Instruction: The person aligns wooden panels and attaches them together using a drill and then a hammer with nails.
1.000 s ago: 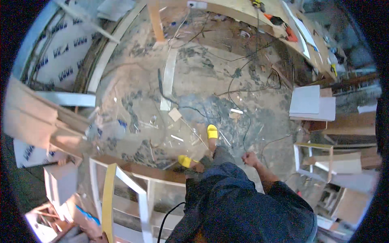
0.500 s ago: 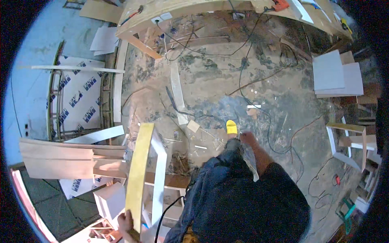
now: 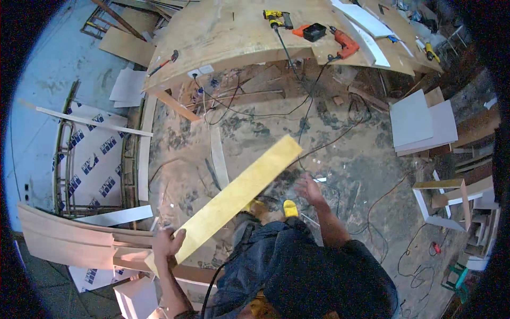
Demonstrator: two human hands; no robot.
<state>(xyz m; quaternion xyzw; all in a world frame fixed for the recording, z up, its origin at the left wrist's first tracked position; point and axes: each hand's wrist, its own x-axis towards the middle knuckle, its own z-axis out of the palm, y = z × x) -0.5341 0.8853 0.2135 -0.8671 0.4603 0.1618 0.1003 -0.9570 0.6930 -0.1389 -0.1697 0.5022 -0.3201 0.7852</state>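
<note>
My left hand [image 3: 168, 243] grips the near end of a wooden frame [image 3: 234, 196], thumb over its edge. The frame's long yellowish face slants from lower left to upper right across my front, hiding the floor behind it and its other sides. My right hand [image 3: 308, 190] hovers just right of the frame's far end, apart from it and slightly blurred, with its fingers spread and nothing in them.
Ahead stands a wooden workbench [image 3: 223, 40] carrying a yellow nail gun [image 3: 276, 20], an orange drill [image 3: 346, 43] and a hammer [image 3: 164, 61]. Cables [image 3: 255, 114] trail over the floor. White panels [image 3: 411, 122] and another frame [image 3: 441, 185] stand right; curved panels [image 3: 64, 226] lie left.
The wooden frame has swung from upright at my left to slanting across my front, its far end moving right. My right hand has come into view; more of the workbench shows.
</note>
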